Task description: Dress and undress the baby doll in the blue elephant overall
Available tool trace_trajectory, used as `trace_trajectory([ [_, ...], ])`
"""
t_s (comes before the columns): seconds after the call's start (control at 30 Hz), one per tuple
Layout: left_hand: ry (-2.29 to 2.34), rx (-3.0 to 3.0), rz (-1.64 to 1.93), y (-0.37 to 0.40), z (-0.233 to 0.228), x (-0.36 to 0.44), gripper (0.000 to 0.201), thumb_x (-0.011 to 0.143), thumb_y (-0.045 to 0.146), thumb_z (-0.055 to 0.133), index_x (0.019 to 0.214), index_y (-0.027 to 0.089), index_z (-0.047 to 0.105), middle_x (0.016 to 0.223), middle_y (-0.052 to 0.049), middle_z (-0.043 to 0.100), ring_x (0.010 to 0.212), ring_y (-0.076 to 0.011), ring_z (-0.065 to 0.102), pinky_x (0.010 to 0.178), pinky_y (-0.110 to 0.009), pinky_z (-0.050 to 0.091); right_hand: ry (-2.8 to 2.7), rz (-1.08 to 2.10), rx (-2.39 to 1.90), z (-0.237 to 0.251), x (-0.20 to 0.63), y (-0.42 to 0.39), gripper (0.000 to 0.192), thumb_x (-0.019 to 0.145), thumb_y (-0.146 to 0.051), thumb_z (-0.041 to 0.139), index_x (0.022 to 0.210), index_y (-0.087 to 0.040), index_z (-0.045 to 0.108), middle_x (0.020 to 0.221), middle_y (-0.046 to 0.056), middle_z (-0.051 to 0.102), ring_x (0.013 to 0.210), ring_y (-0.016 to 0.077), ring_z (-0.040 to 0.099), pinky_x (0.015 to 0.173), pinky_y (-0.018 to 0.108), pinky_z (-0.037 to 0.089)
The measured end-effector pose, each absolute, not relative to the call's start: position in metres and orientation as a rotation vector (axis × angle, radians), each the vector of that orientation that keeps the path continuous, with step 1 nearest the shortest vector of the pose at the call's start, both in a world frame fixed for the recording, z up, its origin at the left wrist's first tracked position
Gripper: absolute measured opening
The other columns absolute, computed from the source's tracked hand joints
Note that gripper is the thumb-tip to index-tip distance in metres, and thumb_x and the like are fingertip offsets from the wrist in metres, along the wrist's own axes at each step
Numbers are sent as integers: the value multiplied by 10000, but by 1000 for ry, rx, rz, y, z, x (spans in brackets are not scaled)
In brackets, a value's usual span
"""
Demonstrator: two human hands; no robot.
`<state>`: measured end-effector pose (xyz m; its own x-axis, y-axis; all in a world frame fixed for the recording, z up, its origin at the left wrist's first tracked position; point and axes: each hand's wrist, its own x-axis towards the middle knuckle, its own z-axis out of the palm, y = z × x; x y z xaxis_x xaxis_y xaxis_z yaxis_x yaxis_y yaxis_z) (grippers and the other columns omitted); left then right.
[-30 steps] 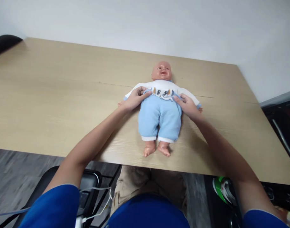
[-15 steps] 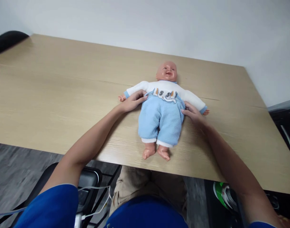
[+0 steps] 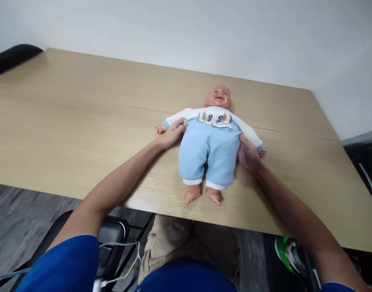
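Note:
A baby doll lies on its back on the wooden table, head toward the wall and bare feet toward me. It wears a white long-sleeved top and light blue fleece trousers with an elephant face at the chest. At the trousers' left upper edge, my left hand is closed on the fabric, fingertips pinching it. My right hand grips the opposite side, some of its fingers hidden by the cloth. Between the two hands the upper edge is stretched wide.
Behind the table rises a pale wall. A black chair back shows at the far left. Below the front edge are a black case-like object with a white cable and a green-and-white round item.
Both hands have tightened on the trouser sides and drawn the upper edge outward and taut. The trousers look wider across the top, and the doll's arms have shifted slightly.

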<state>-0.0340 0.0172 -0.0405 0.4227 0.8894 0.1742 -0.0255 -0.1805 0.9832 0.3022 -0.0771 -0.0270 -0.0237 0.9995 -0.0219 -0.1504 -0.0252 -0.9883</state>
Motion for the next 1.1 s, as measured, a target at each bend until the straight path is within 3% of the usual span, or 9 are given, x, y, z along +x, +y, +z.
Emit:
trace_trajectory([
  [0.17, 859, 1430, 1057, 11, -49, -23, 566, 1016, 787, 857, 1079, 269, 639, 898, 11, 559, 755, -174, 492, 714, -332, 456, -1052, 1261, -1041, -23, 297, -72, 560, 871, -810, 894, 1187, -379, 726, 1366, 109, 884, 1458, 396, 774, 1156, 542, 708],
  [0.33, 832, 1405, 1100, 10, -41, -22, 508, 958, 700, 914, 1085, 250, 713, 1008, -20, 663, 916, -213, 600, 864, -347, 547, -1077, 1216, -1032, -25, 297, -69, 506, 838, -780, 935, 1058, -387, 705, 1154, 78, 869, 1227, 396, 817, 1104, 559, 722],
  [0.53, 735, 1500, 1211, 5, -29, -19, 660, 939, 857, 933, 971, 232, 725, 948, -27, 653, 906, -212, 593, 873, -354, 530, -1157, 1025, -1056, -35, 308, -71, 406, 904, -671, 878, 987, -329, 674, 922, 14, 667, 938, 296, 695, 932, 481, 687],
  [0.73, 768, 1490, 1324, 10, -34, -11, 721, 967, 960, 851, 1157, 297, 639, 989, -14, 639, 887, -209, 586, 841, -369, 520, -1255, 847, -1152, -38, 307, -52, 581, 948, -875, 785, 1039, -359, 535, 981, 19, 600, 991, 311, 633, 977, 465, 617],
  [0.93, 915, 1743, 1210, 18, -38, -22, 721, 1052, 980, 708, 1121, 266, 638, 950, -13, 628, 886, -221, 565, 876, -400, 488, -1393, 874, -1280, -40, 312, -50, 663, 961, -982, 769, 1035, -354, 570, 864, -16, 506, 809, 267, 490, 802, 419, 518],
  [1.0, 969, 1927, 1136, 18, -37, -30, 721, 1090, 972, 640, 1055, 252, 623, 905, -14, 616, 865, -226, 547, 869, -417, 461, -1481, 773, -1349, -41, 317, -57, 656, 1015, -970, 724, 948, -334, 579, 829, -17, 498, 796, 250, 466, 818, 419, 520],
  [1.1, 979, 2041, 1064, 20, -38, -40, 712, 1099, 970, 610, 1039, 260, 591, 881, -17, 596, 847, -244, 537, 869, -442, 446, -1585, 589, -1381, -39, 322, -67, 635, 1072, -891, 696, 824, -321, 565, 866, 23, 580, 884, 279, 538, 1004, 489, 582],
])
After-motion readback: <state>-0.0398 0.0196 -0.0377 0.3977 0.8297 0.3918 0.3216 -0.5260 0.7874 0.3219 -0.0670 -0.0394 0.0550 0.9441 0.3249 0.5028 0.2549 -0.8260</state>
